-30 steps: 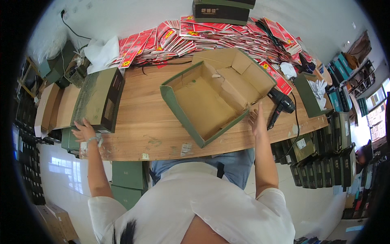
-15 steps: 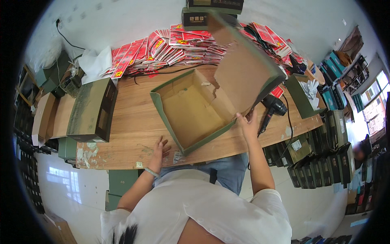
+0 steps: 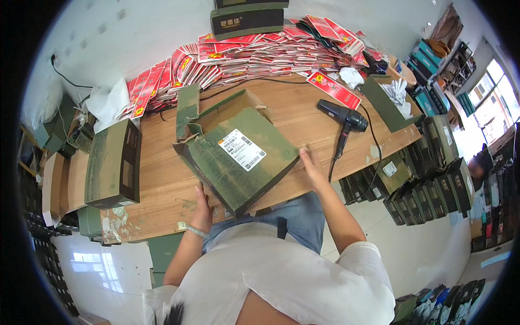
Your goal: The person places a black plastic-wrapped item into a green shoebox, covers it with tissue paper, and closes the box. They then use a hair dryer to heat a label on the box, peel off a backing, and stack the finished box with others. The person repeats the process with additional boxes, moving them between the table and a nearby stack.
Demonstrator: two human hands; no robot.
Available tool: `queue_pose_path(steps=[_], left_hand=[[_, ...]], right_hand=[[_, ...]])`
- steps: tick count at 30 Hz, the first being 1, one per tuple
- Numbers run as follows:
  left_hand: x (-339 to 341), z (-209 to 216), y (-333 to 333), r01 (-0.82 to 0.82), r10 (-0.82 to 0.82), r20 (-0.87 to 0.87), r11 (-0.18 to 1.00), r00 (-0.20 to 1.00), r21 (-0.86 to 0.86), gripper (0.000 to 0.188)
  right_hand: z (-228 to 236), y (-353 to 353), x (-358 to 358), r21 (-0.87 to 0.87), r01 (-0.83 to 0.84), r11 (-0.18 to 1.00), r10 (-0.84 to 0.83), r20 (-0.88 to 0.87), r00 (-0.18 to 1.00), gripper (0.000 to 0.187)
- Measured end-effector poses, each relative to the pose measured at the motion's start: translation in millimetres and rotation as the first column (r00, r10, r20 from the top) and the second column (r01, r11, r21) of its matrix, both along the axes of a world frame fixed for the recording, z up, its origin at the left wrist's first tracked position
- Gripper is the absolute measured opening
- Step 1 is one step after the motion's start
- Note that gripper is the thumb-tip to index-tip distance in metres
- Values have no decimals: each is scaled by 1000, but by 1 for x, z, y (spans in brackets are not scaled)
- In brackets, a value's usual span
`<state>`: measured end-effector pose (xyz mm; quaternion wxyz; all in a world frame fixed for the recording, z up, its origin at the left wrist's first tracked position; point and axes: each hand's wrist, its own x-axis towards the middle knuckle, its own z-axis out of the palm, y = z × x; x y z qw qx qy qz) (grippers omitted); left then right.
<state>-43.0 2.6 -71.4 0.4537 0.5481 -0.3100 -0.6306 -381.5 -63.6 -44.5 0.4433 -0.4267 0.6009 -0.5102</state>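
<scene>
A worn green cardboard box (image 3: 227, 184) sits askew on the wooden table in front of me. Its torn flap lid, which bears a white printed label (image 3: 242, 149), lies folded down over most of the opening. Part of the brown inside shows at the far edge, and a torn green side piece (image 3: 188, 105) sticks up at the far left corner. My right hand (image 3: 312, 165) grips the box at its right corner. Beside the box's near left side is my left hand (image 3: 202, 212), open with its fingers stretched and holding nothing.
A black hair dryer (image 3: 342, 118) with a cord lies right of the box. Red printed packets (image 3: 238, 67) are heaped along the wall. Another green box (image 3: 112, 162) stands at the left, and an open box with white paper (image 3: 398, 97) at the right. Several boxes (image 3: 433, 195) are stacked below the right edge.
The raised lid has come down over the box, so its green outside and label now face up. My left hand has shifted slightly left, and the whole view has turned somewhat.
</scene>
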Motion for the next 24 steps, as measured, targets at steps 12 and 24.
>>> queue_pose_path(steps=[12, 24], left_hand=[[-10, 28, -39, 213, -206, -182, 977, 961, 19, 63], [-12, 27, -12, 387, -391, -284, 919, 876, -73, 70]], right_hand=[[-10, 42, 45, 168, -84, 982, -9, 491, 871, 75], [-12, 117, -12, 143, -469, 872, 407, 322, 855, 119]])
